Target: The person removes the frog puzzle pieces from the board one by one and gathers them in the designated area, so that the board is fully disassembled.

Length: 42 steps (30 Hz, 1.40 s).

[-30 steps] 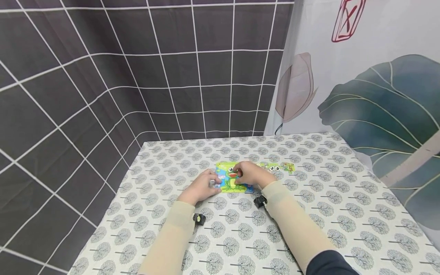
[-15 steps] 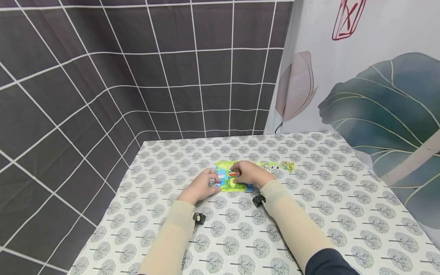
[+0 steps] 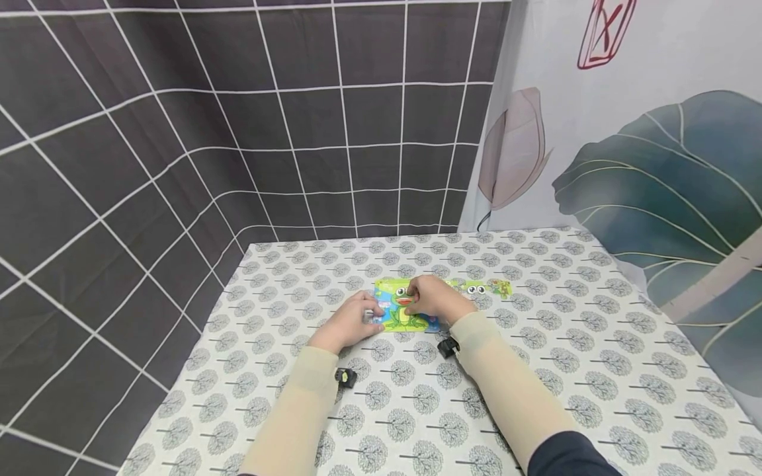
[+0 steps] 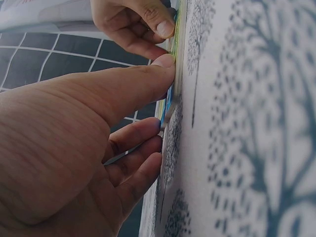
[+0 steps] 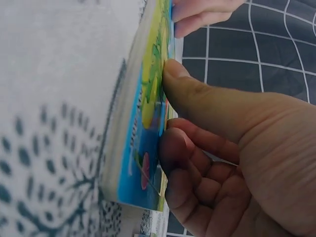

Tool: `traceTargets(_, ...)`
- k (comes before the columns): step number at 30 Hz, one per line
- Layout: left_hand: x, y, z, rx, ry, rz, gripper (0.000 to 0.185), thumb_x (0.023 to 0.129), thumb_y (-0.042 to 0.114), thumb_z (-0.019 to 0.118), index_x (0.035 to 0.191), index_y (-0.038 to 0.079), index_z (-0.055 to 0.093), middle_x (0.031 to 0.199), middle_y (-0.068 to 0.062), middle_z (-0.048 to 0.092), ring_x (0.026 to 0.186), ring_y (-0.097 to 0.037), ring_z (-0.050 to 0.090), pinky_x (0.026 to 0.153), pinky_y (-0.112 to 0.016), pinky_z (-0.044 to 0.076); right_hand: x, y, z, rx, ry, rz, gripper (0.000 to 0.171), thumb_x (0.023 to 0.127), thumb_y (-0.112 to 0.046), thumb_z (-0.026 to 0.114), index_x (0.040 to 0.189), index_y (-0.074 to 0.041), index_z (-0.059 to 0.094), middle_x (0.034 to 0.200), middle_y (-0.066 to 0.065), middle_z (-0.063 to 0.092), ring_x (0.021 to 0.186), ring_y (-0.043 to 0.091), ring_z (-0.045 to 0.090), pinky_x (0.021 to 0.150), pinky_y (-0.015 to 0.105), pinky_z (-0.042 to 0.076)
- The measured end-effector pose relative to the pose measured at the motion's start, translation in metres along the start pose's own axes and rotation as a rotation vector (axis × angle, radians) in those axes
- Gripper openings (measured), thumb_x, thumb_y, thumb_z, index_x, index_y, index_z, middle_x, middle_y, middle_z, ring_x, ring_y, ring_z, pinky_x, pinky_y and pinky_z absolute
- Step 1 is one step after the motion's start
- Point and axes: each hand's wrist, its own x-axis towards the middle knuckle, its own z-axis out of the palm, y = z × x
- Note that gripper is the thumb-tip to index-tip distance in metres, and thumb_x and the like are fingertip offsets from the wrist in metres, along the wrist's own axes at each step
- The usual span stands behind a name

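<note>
A thick, layered board with a printed green frog on a blue and yellow-green ground lies on the tablecloth, partly covered by my hands. My left hand holds its left side, thumb by the lower corner and fingers along the edge. My right hand reaches over from the right. Its thumb touches the frog's belly and its bent fingers are at the mouth, in contact with the board's face. Letters and a pink shape show near one edge in the right wrist view. What sits between the right fingertips is hidden.
Behind the right hand, a narrow green strip with printed eyes lies on the tree-patterned tablecloth. A dark gridded curtain hangs at the back and left. A leaf-printed white curtain hangs on the right.
Both hands stay nearly where they were, at the frog board. The right fingers shift only slightly over the frog's mouth.
</note>
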Motion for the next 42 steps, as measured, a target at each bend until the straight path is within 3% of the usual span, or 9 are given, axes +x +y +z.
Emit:
traceTargets(5, 0.0003, -0.0009, 0.0006, -0.001, 0.004, 0.002, 0.03, 0.089, 0.026, 0.085, 0.116, 0.018, 0.076, 0.129, 0.005, 0.056, 0.131, -0.022, 0.054, 0.118, -0.044, 0.041, 0.0, -0.0001, 0.0013, -0.024, 0.019, 0.0, 0.041, 0.082, -0.027, 0.092, 0.11, -0.005, 0.072, 0.082, 0.0, 0.063, 0.064, 0.014, 0.059, 0.073, 0.032, 0.055)
traceTargets(18, 0.0005, -0.0008, 0.0006, 0.0, 0.007, -0.004, 0.028, 0.089, 0.026, 0.085, 0.114, 0.018, 0.076, 0.132, 0.004, 0.056, 0.131, -0.022, 0.054, 0.118, -0.043, 0.041, 0.0024, 0.0017, 0.0055, -0.029, 0.005, 0.014, 0.04, 0.087, -0.025, 0.087, 0.114, -0.005, 0.065, 0.085, 0.004, 0.059, 0.063, 0.016, 0.058, 0.068, 0.032, 0.053)
traceTargets(26, 0.0011, -0.0019, 0.0015, 0.0, 0.004, 0.0, 0.027, 0.089, 0.025, 0.084, 0.114, 0.018, 0.076, 0.133, 0.003, 0.056, 0.131, -0.022, 0.054, 0.118, -0.043, 0.041, 0.0026, 0.0037, 0.0046, -0.003, 0.023, -0.002, 0.041, 0.083, -0.025, 0.091, 0.109, -0.007, 0.065, 0.089, 0.005, 0.061, 0.065, 0.018, 0.061, 0.068, 0.033, 0.055)
traceTargets(31, 0.0014, -0.0023, 0.001, -0.002, 0.002, 0.001, 0.027, 0.089, 0.026, 0.085, 0.114, 0.019, 0.076, 0.134, 0.003, 0.056, 0.133, -0.023, 0.053, 0.119, -0.044, 0.04, 0.0015, 0.0054, 0.001, 0.05, 0.03, 0.002, 0.023, 0.093, -0.019, 0.083, 0.105, -0.009, 0.067, 0.092, 0.005, 0.063, 0.064, 0.018, 0.06, 0.065, 0.033, 0.056)
traceTargets(34, 0.0019, -0.0024, 0.0011, -0.008, 0.006, 0.003, 0.027, 0.089, 0.025, 0.085, 0.113, 0.018, 0.076, 0.132, 0.003, 0.056, 0.132, -0.023, 0.054, 0.119, -0.044, 0.041, 0.001, 0.0056, -0.0003, 0.065, 0.027, 0.007, 0.011, 0.099, -0.014, 0.075, 0.103, -0.008, 0.067, 0.091, 0.006, 0.064, 0.055, 0.017, 0.06, 0.057, 0.032, 0.056)
traceTargets(42, 0.001, -0.0021, 0.0012, -0.022, 0.006, -0.002, 0.027, 0.088, 0.025, 0.085, 0.113, 0.018, 0.076, 0.131, 0.003, 0.056, 0.131, -0.024, 0.054, 0.118, -0.045, 0.041, 0.0012, 0.0054, -0.001, 0.062, 0.052, -0.002, 0.007, 0.097, -0.01, 0.074, 0.097, -0.008, 0.067, 0.086, 0.006, 0.065, 0.049, 0.016, 0.06, 0.051, 0.03, 0.055)
